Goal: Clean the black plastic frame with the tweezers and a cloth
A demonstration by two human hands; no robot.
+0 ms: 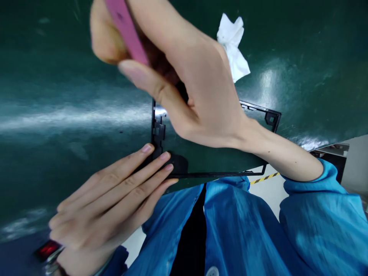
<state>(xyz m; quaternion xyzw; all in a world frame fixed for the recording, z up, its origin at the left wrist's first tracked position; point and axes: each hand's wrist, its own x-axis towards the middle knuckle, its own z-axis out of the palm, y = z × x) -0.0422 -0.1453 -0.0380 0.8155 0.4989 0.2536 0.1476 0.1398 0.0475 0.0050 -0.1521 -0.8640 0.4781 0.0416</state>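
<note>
A thin black plastic frame [270,117] lies flat on the dark green table [57,76], close to its near edge. My left hand [115,195] rests on the frame's near left corner, fingers stretched out flat and pressed together. My right hand [186,76] hovers above the frame's left side, its fingers closed around a pink flat tool [126,30] that points up and away. The tool's far end runs out of view at the top.
A crumpled white wipe [232,46] lies on the table behind the frame. My blue coat [244,230] fills the lower right. Beyond the table's edge, floor with yellow-black tape [264,178] shows. A wristband with a red part [47,249] sits on my left wrist.
</note>
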